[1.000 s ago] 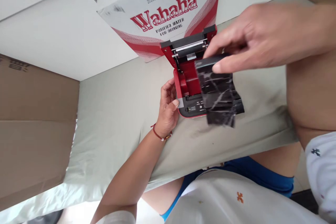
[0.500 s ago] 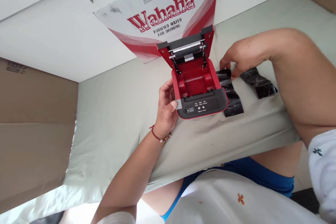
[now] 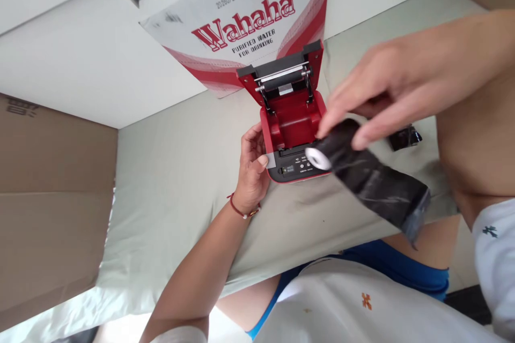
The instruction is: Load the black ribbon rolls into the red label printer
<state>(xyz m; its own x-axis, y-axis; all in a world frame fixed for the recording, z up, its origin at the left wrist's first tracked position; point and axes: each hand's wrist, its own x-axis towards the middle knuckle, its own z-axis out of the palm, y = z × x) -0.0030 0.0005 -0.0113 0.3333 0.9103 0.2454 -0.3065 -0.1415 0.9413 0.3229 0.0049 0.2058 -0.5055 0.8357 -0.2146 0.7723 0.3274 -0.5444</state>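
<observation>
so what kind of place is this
Likely a home or small-shop packing corner, not a factory line: plain cardboard boxes flank a cloth-covered surface, a Wahaha water carton stands behind, and the left hand steadies a small red printer, lid open, while the right hand holds a black-wrapped roll.

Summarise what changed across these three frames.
The right hand went down to the cloth beside the printer, took hold of the black-wrapped roll and lifted it toward the camera, over the printer's front; its white end now shows. One black packet stays on the cloth. Unchanged: left hand holding the printer's left side, lid open, Wahaha box behind.
</observation>
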